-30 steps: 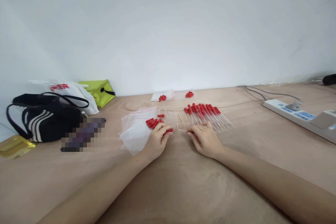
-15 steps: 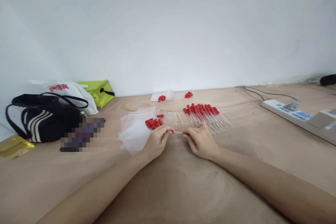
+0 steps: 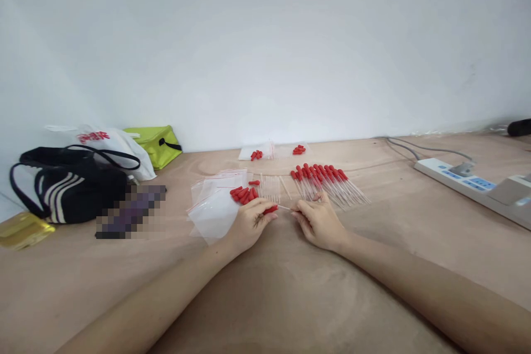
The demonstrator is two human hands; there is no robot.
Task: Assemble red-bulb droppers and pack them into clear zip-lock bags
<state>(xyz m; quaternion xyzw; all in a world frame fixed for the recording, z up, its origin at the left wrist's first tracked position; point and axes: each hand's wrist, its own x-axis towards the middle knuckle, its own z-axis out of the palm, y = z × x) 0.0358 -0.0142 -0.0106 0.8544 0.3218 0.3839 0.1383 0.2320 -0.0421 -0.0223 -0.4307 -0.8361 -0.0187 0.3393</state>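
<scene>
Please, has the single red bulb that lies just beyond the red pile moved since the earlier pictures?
No. Judged against the green bag, the single red bulb keeps its place, beside the clear tubes.

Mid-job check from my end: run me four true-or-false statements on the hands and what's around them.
1. The left hand holds a red rubber bulb, the right hand a slim pale tube. True.
2. The red-bulbed droppers lie left of the zip bags. False: they lie to the right of them.
3. The lime-green bag stands beside a white plastic bag. True.
4. The power strip has nothing plugged in. False: a plug sits in it.
</scene>
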